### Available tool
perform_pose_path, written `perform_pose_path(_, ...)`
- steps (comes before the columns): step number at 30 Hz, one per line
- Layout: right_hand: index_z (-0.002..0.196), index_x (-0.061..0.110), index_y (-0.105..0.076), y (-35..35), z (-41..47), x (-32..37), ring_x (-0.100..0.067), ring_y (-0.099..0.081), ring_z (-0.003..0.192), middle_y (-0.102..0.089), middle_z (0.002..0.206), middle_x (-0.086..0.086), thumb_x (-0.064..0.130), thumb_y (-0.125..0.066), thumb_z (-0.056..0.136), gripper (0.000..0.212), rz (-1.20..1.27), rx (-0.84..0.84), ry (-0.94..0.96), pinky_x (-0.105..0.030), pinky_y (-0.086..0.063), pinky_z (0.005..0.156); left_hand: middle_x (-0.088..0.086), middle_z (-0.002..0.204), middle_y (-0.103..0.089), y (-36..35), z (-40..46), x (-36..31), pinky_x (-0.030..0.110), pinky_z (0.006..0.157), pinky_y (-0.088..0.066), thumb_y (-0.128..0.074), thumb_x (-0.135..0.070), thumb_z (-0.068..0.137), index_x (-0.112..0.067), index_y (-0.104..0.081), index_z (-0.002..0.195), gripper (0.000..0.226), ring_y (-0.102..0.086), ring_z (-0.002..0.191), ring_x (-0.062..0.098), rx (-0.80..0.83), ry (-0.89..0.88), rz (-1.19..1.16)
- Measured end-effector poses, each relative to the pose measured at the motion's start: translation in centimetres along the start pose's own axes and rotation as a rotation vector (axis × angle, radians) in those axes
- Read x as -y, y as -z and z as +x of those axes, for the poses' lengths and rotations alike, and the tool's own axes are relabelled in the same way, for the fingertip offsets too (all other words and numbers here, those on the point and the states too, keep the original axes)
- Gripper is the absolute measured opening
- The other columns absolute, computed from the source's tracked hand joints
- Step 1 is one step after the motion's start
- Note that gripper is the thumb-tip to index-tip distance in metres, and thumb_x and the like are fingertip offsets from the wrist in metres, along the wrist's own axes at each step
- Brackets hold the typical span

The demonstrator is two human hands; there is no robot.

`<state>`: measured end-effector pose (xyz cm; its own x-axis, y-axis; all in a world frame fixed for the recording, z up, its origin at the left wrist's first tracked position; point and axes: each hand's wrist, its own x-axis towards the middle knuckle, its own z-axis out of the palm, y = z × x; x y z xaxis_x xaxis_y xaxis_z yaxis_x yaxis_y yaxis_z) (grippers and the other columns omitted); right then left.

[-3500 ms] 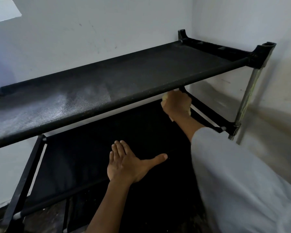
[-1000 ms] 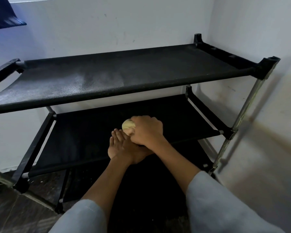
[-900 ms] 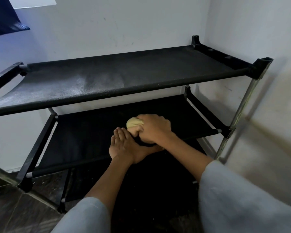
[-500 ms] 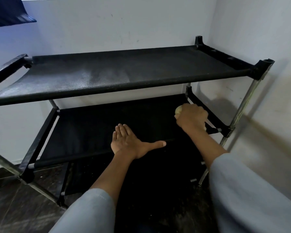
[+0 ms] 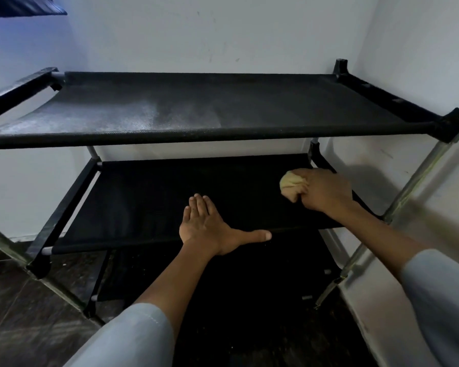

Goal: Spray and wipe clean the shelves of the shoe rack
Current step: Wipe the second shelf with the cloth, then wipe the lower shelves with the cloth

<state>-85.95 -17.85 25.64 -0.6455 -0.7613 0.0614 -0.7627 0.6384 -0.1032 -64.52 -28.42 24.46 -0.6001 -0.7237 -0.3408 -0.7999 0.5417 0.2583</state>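
Note:
A black shoe rack stands in a room corner. Its top shelf (image 5: 196,109) shows pale speckled patches on the fabric. The middle shelf (image 5: 149,200) is dark black fabric. My right hand (image 5: 322,192) grips a balled yellow cloth (image 5: 290,185) against the right part of the middle shelf. My left hand (image 5: 210,229) lies flat on the front of the middle shelf, fingers straight, thumb spread to the right. A lower shelf (image 5: 239,282) is dim beneath.
White walls close in behind and to the right of the rack. A metal post (image 5: 403,202) runs down the rack's front right corner, and another slants at the front left (image 5: 0,239). Dark tiled floor (image 5: 24,313) lies at lower left. A dark object (image 5: 21,6) hangs at top left.
My right hand with the cloth swept from the middle of the shelf, beside my left hand, to the right side. My left hand stayed flat on the shelf front.

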Motion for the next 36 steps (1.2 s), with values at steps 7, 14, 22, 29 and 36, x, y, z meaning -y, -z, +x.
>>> perform_pose_path(7, 0.133, 0.019, -0.050, 1.3, 5.5, 1.9, -0.030, -0.056, 0.109, -0.057, 0.124, -0.011, 0.030, -0.059, 0.090, 0.046, -0.022, -0.111, -0.097, -0.035, -0.043, 0.087, 0.010, 0.154, 0.027, -0.4, 0.5, 0.3, 0.037, 0.113, 0.012, -0.028, -0.105, 0.021, -0.008, 0.019, 0.146, 0.165, 0.023, 0.142, 0.022, -0.005, -0.003, 0.016)
perform_pose_path(14, 0.107, 0.020, -0.058, 3.9, -0.8, 0.1, -0.019, -0.059, 0.083, -0.061, 0.090, -0.003, 0.026, -0.065, 0.082, 0.026, -0.162, 0.367, -0.195, -0.030, -0.046, 0.073, 0.010, 0.155, 0.024, -0.6, -0.1, -0.2, 0.038, 0.113, 0.012, -0.023, -0.106, 0.019, -0.008, 0.019, 0.146, 0.166, 0.023, 0.142, 0.023, -0.058, 0.008, 0.049)
perform_pose_path(22, 0.078, 0.014, -0.062, 5.1, -1.9, 6.8, -0.019, -0.063, 0.076, -0.064, 0.088, -0.004, 0.023, -0.067, 0.078, 0.011, 0.095, 0.396, -0.318, -0.020, -0.047, 0.057, 0.009, 0.158, 0.014, -0.2, -1.2, -0.4, 0.034, 0.114, 0.006, -0.038, -0.102, 0.029, -0.007, 0.014, 0.148, 0.161, 0.013, 0.145, 0.021, -0.124, -0.042, -0.072)
perform_pose_path(29, 0.100, 0.015, -0.065, 3.2, -2.6, 14.2, -0.019, -0.062, 0.075, -0.067, 0.089, -0.005, 0.035, -0.071, 0.076, 0.032, 0.523, 0.372, -0.076, -0.028, -0.050, 0.065, 0.007, 0.159, 0.010, 0.4, -3.7, 0.9, 0.033, 0.113, 0.010, -0.083, -0.058, 0.051, -0.008, 0.014, 0.148, 0.146, 0.012, 0.145, 0.020, -0.333, -0.223, -0.378)
perform_pose_path(36, 0.101, 0.032, -0.065, 1.2, -8.9, 11.9, -0.002, -0.067, 0.079, -0.071, 0.095, 0.005, 0.029, -0.079, 0.075, 0.029, 1.287, 0.359, -0.007, -0.015, -0.053, 0.064, 0.010, 0.159, 0.000, 1.9, -7.1, 5.2, 0.033, 0.116, -0.001, -0.089, -0.035, 0.054, -0.010, 0.010, 0.149, 0.140, 0.001, 0.146, 0.024, -0.238, -0.266, -0.283)
